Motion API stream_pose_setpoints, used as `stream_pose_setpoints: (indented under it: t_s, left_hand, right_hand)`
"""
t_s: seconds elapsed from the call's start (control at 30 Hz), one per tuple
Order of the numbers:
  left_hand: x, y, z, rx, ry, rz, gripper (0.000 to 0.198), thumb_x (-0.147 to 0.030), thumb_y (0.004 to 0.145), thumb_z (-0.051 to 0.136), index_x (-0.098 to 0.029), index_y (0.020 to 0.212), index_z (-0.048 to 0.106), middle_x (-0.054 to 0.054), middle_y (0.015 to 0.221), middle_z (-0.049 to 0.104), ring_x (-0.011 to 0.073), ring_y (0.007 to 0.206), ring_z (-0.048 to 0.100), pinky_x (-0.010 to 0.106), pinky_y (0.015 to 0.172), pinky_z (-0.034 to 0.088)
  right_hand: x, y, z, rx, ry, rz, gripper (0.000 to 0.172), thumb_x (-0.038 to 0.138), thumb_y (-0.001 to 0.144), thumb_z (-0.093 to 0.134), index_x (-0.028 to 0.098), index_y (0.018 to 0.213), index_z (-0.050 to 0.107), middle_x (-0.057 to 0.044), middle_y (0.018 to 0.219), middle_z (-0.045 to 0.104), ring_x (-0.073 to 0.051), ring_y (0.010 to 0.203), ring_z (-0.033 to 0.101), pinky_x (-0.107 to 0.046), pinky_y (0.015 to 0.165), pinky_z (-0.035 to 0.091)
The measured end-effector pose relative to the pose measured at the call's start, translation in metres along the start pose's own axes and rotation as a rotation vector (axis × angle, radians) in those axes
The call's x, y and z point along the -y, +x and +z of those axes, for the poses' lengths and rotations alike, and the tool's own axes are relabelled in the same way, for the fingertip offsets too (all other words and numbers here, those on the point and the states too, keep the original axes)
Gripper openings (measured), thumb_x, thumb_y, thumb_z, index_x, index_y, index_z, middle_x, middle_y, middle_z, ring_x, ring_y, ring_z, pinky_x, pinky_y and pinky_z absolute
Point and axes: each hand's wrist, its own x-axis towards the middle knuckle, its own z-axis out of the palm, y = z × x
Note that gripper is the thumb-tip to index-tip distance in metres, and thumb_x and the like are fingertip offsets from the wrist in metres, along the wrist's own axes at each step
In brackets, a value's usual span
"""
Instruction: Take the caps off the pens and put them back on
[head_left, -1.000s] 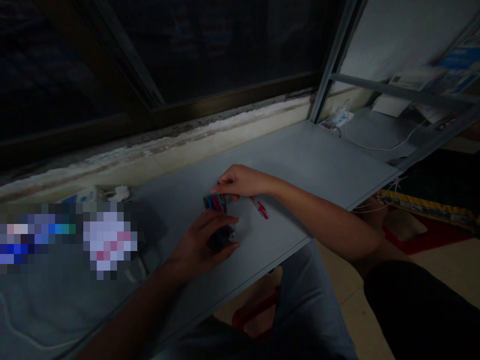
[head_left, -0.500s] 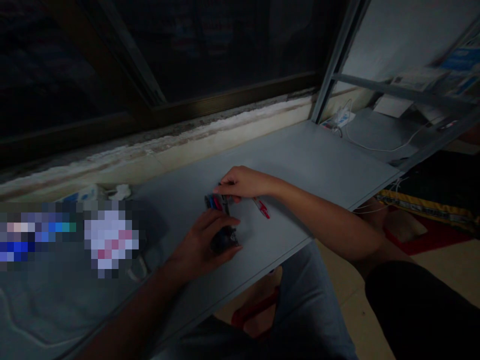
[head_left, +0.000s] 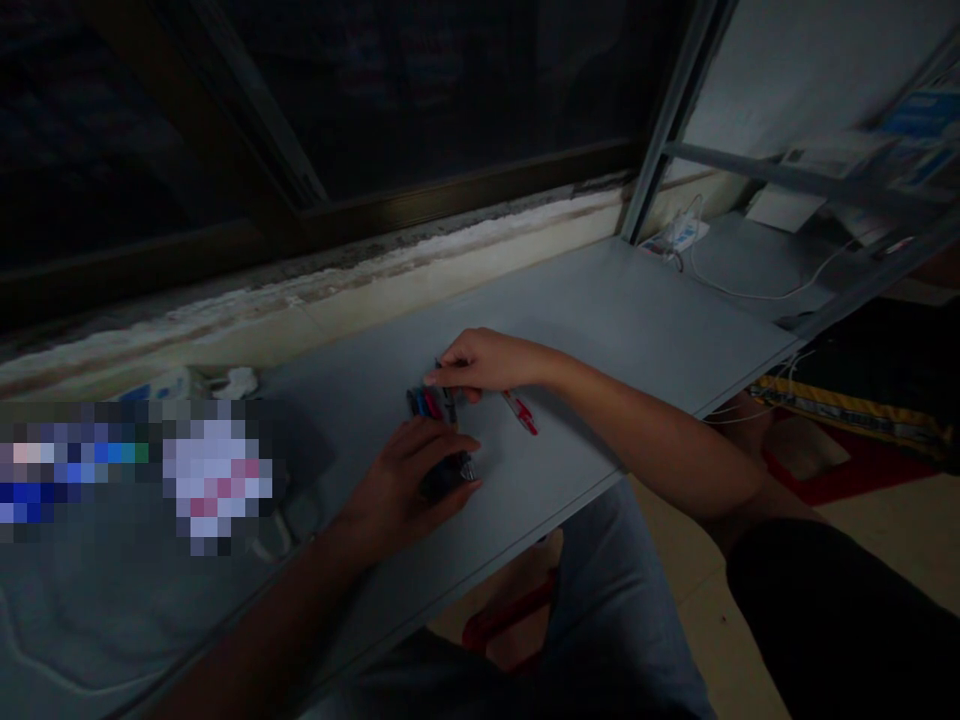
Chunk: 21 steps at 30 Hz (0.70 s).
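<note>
On the grey table my left hand (head_left: 409, 475) curls round a black, mesh-like pen holder (head_left: 448, 476), which seems to lie on its side and is largely covered by the fingers. Several pens (head_left: 426, 402), with blue, red and black parts, stick out of its far end. At those pens, my right hand (head_left: 480, 362) is closed in a pinch on a dark pen (head_left: 449, 403); the fingers hide part of it. A red and white pen (head_left: 520, 412) lies by itself on the table just below my right wrist.
The grey table (head_left: 577, 300) runs along a wall under a dark window (head_left: 465, 90). To the left are blurred-out items (head_left: 217, 480) and a white cable (head_left: 75, 688). A metal frame post (head_left: 660, 130) rises at the right, with a power strip (head_left: 679, 235) behind it.
My hands stay almost in place, the right one still at the pens. The view has shifted very slightly.
</note>
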Motion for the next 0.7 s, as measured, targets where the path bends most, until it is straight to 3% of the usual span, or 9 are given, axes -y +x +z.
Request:
stream_pose_setpoints:
  t_s: [0.13,0.3,0.7]
  left_hand:
    - [-0.001,-0.0001,-0.0012,-0.007,-0.028,0.012,0.036,-0.032,0.094,0.074,-0.026,0.127,0.061,0.006,0.113,0.068,0.022,0.105,0.066,0.036,0.094,0.056]
    - [-0.0004,-0.0014,0.0002,-0.002,0.001,-0.019,0.025,-0.031,0.097,0.07,-0.026,0.121,0.065,0.007,0.113,0.069,0.0229,0.107,0.066,0.039,0.096,0.056]
    - [0.0001,0.0007,0.0003,-0.022,0.044,0.001,0.025,-0.031,0.097,0.071,-0.026,0.121,0.065,0.006,0.111,0.07,0.0231,0.104,0.067,0.038,0.092,0.054]
  right_hand:
    - [0.0009,0.0,-0.0013,-0.01,-0.002,0.008,0.039,0.031,0.103,0.062,0.013,0.068,0.063,0.003,0.053,0.061,-0.006,0.049,0.048,-0.023,0.06,0.035]
    - [0.0016,0.0001,-0.0011,-0.009,-0.042,0.006,0.041,0.035,0.104,0.059,0.013,0.068,0.061,0.003,0.054,0.062,-0.007,0.05,0.049,-0.023,0.061,0.034]
    - [0.0008,-0.0012,-0.0007,0.005,-0.037,0.001,0.04,0.034,0.103,0.06,0.015,0.068,0.057,0.002,0.059,0.063,-0.007,0.053,0.048,-0.024,0.062,0.035]
